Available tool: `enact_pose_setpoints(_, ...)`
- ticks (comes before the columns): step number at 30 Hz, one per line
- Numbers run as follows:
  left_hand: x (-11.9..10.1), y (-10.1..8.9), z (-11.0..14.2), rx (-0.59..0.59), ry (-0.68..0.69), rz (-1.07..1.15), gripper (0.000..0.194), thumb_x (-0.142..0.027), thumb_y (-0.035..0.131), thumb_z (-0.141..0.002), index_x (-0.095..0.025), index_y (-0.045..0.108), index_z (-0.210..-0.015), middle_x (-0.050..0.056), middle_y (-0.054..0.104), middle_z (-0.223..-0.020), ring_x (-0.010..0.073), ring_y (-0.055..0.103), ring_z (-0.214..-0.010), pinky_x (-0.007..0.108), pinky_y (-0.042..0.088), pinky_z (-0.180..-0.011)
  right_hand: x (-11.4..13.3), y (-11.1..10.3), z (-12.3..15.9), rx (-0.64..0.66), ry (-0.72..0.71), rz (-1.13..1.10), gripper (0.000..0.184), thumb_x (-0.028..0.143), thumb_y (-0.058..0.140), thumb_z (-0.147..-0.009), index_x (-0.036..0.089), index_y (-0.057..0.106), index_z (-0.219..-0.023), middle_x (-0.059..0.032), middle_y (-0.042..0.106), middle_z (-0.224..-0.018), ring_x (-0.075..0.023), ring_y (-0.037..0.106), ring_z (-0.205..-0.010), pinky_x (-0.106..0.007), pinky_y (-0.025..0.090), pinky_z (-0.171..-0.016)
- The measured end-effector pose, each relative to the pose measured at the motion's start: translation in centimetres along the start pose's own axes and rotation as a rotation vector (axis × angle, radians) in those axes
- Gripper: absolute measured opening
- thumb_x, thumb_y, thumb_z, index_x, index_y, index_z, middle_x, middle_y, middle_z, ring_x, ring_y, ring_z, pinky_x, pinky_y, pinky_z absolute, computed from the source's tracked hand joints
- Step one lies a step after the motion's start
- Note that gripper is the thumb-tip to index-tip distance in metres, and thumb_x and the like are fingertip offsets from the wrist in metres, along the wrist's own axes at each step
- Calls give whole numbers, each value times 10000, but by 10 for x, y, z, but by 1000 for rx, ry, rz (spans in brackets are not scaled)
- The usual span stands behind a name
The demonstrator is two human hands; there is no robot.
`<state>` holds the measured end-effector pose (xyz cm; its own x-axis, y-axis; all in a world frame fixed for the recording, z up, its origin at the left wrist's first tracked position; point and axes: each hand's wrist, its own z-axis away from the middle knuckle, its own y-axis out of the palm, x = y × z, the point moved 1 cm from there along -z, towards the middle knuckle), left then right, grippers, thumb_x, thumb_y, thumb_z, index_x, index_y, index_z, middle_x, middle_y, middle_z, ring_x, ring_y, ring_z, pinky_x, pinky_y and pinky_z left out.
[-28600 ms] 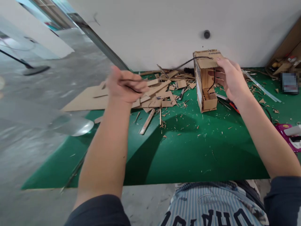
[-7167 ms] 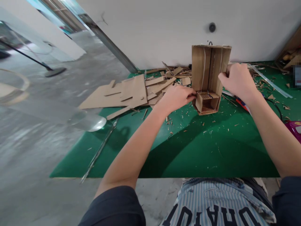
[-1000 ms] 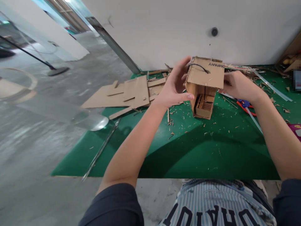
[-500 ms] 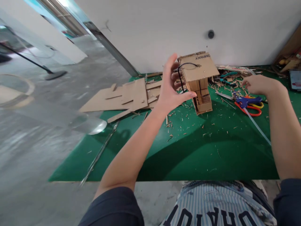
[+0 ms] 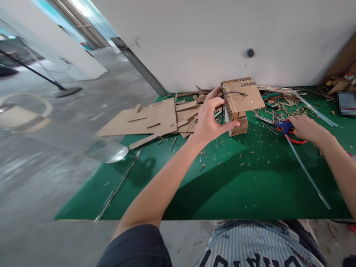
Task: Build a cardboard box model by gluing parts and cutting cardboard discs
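Observation:
My left hand is closed around the left side of a small cardboard structure, its thumb at the lower front and its fingers at the upper left. The structure has a flat top with printed letters and a black wire coming out of it. My right hand is closed on the back of a blue glue gun, partly covering it. A long clear glue stick trails from the gun toward the table's front edge. Red-handled scissors lie under the gun, blades pointing left.
Flat cardboard pieces lie left of the structure on the green table. Scraps and more clear sticks are along the back by the wall. A clear rod crosses the left edge. A cardboard box stands at back right.
My right hand has come down and closed on the glue gun. My left hand has lowered the cardboard structure and tipped it, so its top now hides more of its front.

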<state>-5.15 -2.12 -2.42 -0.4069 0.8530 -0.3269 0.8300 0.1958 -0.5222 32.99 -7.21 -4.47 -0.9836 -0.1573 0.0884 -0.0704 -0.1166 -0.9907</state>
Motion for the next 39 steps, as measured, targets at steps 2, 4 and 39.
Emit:
enact_pose_setpoints(2, -2, -1, -2, -15, 14, 20, 909, -852, 656, -715, -340, 358, -1404, 173, 466, -1522, 353, 475, -1467, 485, 581, -1037, 7, -8, 5, -93, -34, -36, 358, 174, 522, -863, 250, 517, -1213, -306, 596, -1252, -435, 507, -1207, -525, 388, -931)
enact_pose_setpoints(4, -5, -2, -4, -15, -5, 13, 1009, -864, 670, -687, -353, 305, -1475, 170, 455, -1535, 357, 496, -1447, 501, 566, -1064, 16, -18, 10, -258, -39, -168, 349, 237, 557, -881, 295, 489, -1218, -280, 590, -1280, -413, 514, -1201, -501, 377, -958)
enact_pose_setpoints(39, -22, -14, -35, 338, -92, 123, 1252, -797, 864, -433, -308, 392, -1485, 173, 465, -1471, 422, 493, -1403, 534, 524, -1097, 147, -133, 20, -253, -484, -1202, 357, 551, 772, -842, 232, 610, -837, 46, 561, -587, -77, 433, -433, -277, 255, -371)
